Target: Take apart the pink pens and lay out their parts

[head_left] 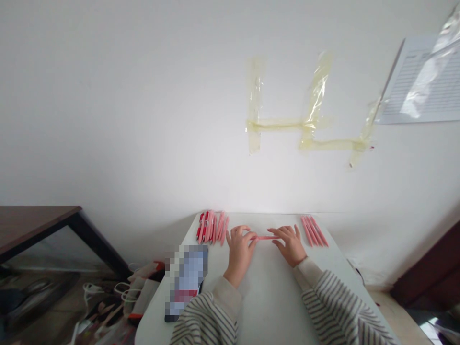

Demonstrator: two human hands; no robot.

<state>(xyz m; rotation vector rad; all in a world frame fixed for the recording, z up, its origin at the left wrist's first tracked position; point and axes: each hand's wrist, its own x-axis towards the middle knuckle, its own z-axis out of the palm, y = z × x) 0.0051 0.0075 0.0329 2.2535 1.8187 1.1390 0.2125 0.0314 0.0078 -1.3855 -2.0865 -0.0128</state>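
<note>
Lower centre of frame: left hand and right hand pinch opposite ends of one pink pen above the white table, its ends hidden by fingertips; pen piles at left and right too small to count.

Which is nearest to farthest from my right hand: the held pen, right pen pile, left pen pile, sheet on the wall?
From the right hand:
1. pink pen, held between it and the left hand.
2. right pen pile, to its right.
3. left pen pile, beyond the left hand.
4. lined sheet, high on the wall.
</note>
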